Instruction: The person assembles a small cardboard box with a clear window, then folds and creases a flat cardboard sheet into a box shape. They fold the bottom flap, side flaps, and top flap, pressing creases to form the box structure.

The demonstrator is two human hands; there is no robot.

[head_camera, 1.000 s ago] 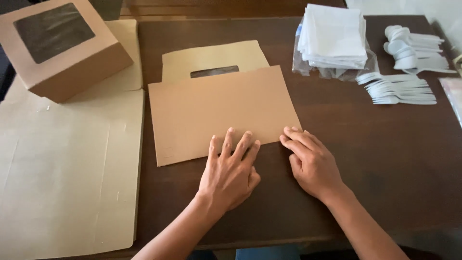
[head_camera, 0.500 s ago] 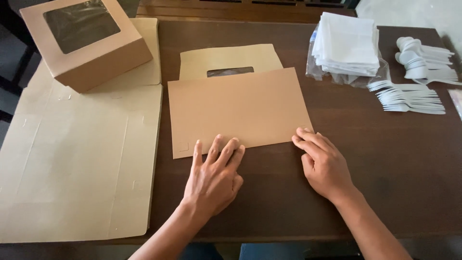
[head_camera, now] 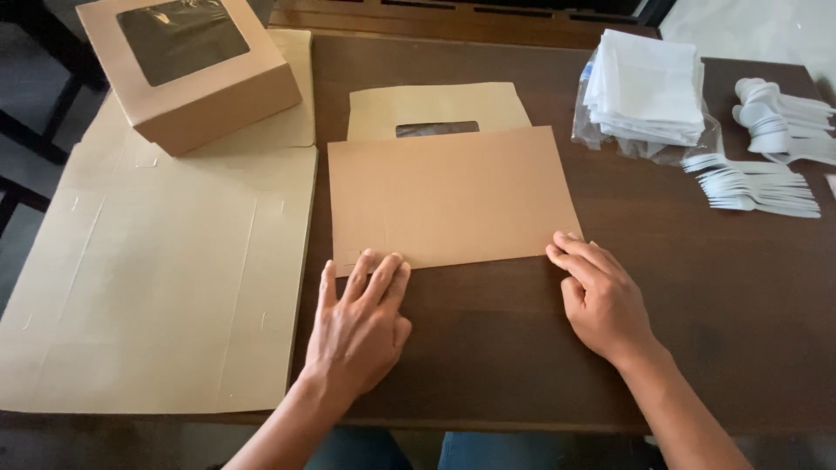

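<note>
Seen flat on the dark wooden desk (head_camera: 714, 287): a folded brown cardboard sheet (head_camera: 448, 196), its cut-out window flap poking out at the far edge. Left hand (head_camera: 357, 326) laid palm down at the sheet's near left corner, fingers (head_camera: 376, 274) spread flat, tips touching the edge, gripping nothing. Right hand (head_camera: 601, 300) pressed likewise at the near right corner, fingers outstretched, nothing held. Lying to the left, partly over the desk's edge: a stack of large flat cardboard blanks (head_camera: 165, 278), with an assembled brown box with a window lid (head_camera: 187, 70) standing on its far end. Placed far right: a plastic-wrapped pile of white napkins (head_camera: 649, 91), beside white plastic forks (head_camera: 758, 187) and white plastic spoons (head_camera: 775, 117).
</note>
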